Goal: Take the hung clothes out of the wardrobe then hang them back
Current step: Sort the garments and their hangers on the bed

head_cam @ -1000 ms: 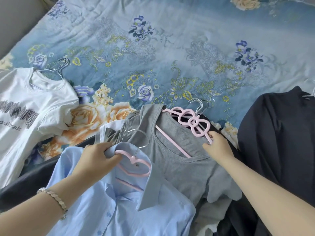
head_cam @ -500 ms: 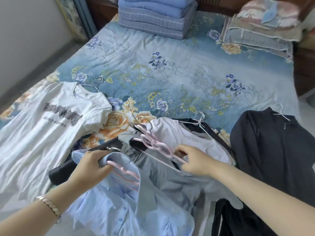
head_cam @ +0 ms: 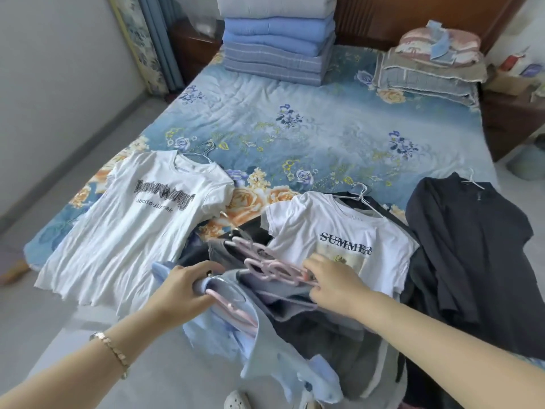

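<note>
The bed (head_cam: 324, 137) carries the whole load; the wardrobe is not in view. A dark garment (head_cam: 477, 255) lies at the right edge, a white lettered T-shirt (head_cam: 141, 219) at the left, and a white SUMMER T-shirt (head_cam: 339, 231) between them. At the near edge, a light blue shirt (head_cam: 265, 349) hangs partly off the bed. A grey T-shirt (head_cam: 295, 299) lies just beside it, against the lower corner of the SUMMER T-shirt.

Your left hand (head_cam: 185, 284) has its grip curled round the collar of the light blue shirt and the neck of the pink hanger (head_cam: 233, 311) inside it. Your right hand (head_cam: 336, 284) has its grip pinching the pink bow hanger (head_cam: 271, 264) that carries the grey T-shirt.

The step in hand appears to be lifting these two garments for return to the rail.

1. Lift by the hangers, not the cloth.
2. Raise both hands together and straight up, so the grey T-shirt clears the SUMMER T-shirt without dragging it.
3. Check that each garment sits on both hanger shoulders. The grey neckline is probably wide enough to slip off.
4. Turn both hooks the same way before you carry the garments off.
</note>
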Available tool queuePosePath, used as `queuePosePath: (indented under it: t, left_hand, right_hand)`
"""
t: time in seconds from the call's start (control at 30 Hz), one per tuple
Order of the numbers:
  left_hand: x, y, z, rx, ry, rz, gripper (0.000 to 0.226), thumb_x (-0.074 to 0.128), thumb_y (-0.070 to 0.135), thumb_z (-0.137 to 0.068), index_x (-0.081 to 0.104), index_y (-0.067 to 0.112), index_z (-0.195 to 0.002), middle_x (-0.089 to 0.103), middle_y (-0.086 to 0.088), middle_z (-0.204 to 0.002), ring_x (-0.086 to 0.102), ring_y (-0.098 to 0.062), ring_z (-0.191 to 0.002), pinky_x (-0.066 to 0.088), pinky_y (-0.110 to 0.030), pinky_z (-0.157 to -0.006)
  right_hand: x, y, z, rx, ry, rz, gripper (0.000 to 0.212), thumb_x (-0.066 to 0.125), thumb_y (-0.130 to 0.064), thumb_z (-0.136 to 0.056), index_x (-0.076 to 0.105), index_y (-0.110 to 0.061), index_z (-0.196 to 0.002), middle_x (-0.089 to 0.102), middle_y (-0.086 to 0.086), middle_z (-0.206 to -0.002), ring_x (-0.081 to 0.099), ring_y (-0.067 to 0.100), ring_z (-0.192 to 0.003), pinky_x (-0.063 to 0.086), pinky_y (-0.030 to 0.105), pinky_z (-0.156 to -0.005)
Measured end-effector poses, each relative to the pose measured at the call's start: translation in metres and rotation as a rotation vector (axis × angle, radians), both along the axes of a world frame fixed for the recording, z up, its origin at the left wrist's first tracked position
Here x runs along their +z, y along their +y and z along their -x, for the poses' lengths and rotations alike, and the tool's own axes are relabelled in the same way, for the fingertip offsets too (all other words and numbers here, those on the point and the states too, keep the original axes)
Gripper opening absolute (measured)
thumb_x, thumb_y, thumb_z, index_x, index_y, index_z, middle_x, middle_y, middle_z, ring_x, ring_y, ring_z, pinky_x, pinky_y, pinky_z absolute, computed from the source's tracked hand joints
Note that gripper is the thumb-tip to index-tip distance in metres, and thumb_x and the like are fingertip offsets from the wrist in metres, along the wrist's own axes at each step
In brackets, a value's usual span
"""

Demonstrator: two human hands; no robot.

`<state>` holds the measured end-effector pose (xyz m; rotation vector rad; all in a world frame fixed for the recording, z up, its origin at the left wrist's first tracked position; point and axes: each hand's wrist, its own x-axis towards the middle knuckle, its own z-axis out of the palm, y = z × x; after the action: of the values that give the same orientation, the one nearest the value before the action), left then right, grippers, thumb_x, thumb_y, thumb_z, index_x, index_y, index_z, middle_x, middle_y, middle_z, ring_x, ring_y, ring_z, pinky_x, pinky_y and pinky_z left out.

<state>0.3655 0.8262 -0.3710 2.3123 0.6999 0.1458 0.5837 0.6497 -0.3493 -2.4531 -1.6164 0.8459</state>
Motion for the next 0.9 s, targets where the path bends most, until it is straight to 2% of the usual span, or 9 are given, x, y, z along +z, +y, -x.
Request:
queuePosePath:
  t: [0.1, 0.27, 0.33, 0.4, 0.47, 0.6, 0.73, 0.8, 0.9]
  left_hand:
    - [0.002, -0.010, 0.012, -0.030, 0.043, -0.039, 0.065, 0.046, 0.037, -0.059, 0.049, 0.037, -0.124, 0.065, 0.000, -0.080, 0.055, -0.017, -0.083, 0.041, -0.020, -0.068]
    - [0.006, -0.030, 0.007, -0.139, 0.091, -0.038, 0.099, 0.038, 0.050, -0.057, 0.013, 0.021, -0.148, 0.044, 0.014, -0.061, 0.039, -0.005, -0.069, 0.029, -0.009, -0.078]
    - [0.009, -0.036, -0.002, -0.158, 0.121, -0.024, 0.105, 0.041, 0.051, -0.058, 0.000, 0.021, -0.150, 0.046, 0.015, -0.065, 0.040, -0.010, -0.072, 0.027, -0.014, -0.078]
    - [0.013, -0.043, -0.015, -0.144, 0.150, -0.012, 0.105, 0.052, 0.044, -0.066, -0.009, 0.024, -0.149, 0.052, 0.009, -0.070, 0.043, -0.019, -0.080, 0.028, -0.021, -0.079]
    - [0.021, -0.050, -0.028, -0.090, 0.166, -0.024, 0.099, 0.061, 0.034, -0.076, -0.006, 0.024, -0.149, 0.056, 0.001, -0.079, 0.049, -0.024, -0.090, 0.028, -0.023, -0.078]
    - [0.031, -0.055, -0.049, -0.074, 0.132, -0.099, 0.067, 0.051, 0.045, -0.066, 0.036, 0.018, -0.125, 0.058, 0.003, -0.078, 0.056, -0.026, -0.093, 0.024, -0.024, -0.072]
    - [0.038, -0.058, -0.061, -0.037, 0.109, -0.073, 0.046, 0.048, 0.044, -0.062, 0.037, 0.019, -0.099, 0.047, 0.010, -0.067, 0.054, -0.028, -0.085, 0.024, -0.026, -0.071]
    - [0.042, -0.058, -0.068, -0.003, 0.070, -0.095, 0.050, 0.048, 0.043, -0.062, 0.041, 0.016, -0.103, 0.054, 0.005, -0.075, 0.057, -0.030, -0.091, 0.026, -0.027, -0.072]
    - [0.049, -0.058, -0.077, 0.004, 0.064, -0.143, 0.056, 0.047, 0.044, -0.063, 0.042, 0.012, -0.108, 0.053, 0.004, -0.079, 0.057, -0.031, -0.093, 0.026, -0.027, -0.073]
  right_hand:
    - [0.010, -0.016, 0.003, -0.036, -0.058, -0.131, 0.019, 0.052, -0.009, -0.080, 0.041, -0.023, -0.083, 0.039, -0.011, -0.093, 0.053, 0.020, -0.082, 0.034, 0.027, -0.062]
    - [0.029, -0.051, -0.004, -0.131, -0.069, -0.287, 0.024, 0.055, -0.003, -0.072, 0.043, -0.023, -0.072, 0.039, -0.015, -0.073, 0.041, 0.008, -0.062, 0.032, 0.013, -0.054]
    - [0.036, -0.066, -0.009, -0.148, -0.071, -0.382, 0.026, 0.049, -0.011, -0.067, 0.035, -0.034, -0.065, 0.045, -0.019, -0.076, 0.041, 0.007, -0.061, 0.033, 0.012, -0.055]
    - [0.040, -0.080, -0.013, -0.118, -0.085, -0.459, 0.012, 0.040, -0.020, -0.063, 0.033, -0.030, -0.065, 0.044, -0.024, -0.079, 0.039, 0.006, -0.061, 0.032, 0.009, -0.054]
    - [0.044, -0.089, -0.017, -0.086, -0.108, -0.486, 0.009, 0.038, -0.023, -0.063, 0.035, -0.029, -0.069, 0.045, -0.015, -0.078, 0.042, 0.010, -0.062, 0.033, 0.011, -0.055]
    - [0.050, -0.092, -0.022, -0.123, -0.048, -0.453, 0.029, 0.050, -0.014, -0.065, 0.031, -0.036, -0.067, 0.045, -0.010, -0.080, 0.047, 0.010, -0.067, 0.035, 0.009, -0.059]
    - [0.058, -0.091, -0.027, -0.150, 0.095, -0.326, 0.047, 0.057, -0.002, -0.073, 0.039, -0.044, -0.082, 0.047, -0.020, -0.079, 0.048, -0.006, -0.072, 0.036, 0.009, -0.062]
    - [0.066, -0.087, -0.029, -0.150, 0.166, -0.275, 0.049, 0.056, -0.002, -0.075, 0.045, -0.042, -0.101, 0.050, -0.019, -0.085, 0.049, -0.007, -0.077, 0.037, 0.009, -0.065]
    - [0.074, -0.083, -0.034, -0.135, 0.174, -0.283, 0.045, 0.048, -0.011, -0.069, 0.061, -0.024, -0.111, 0.052, -0.023, -0.086, 0.049, -0.010, -0.083, 0.037, 0.006, -0.069]
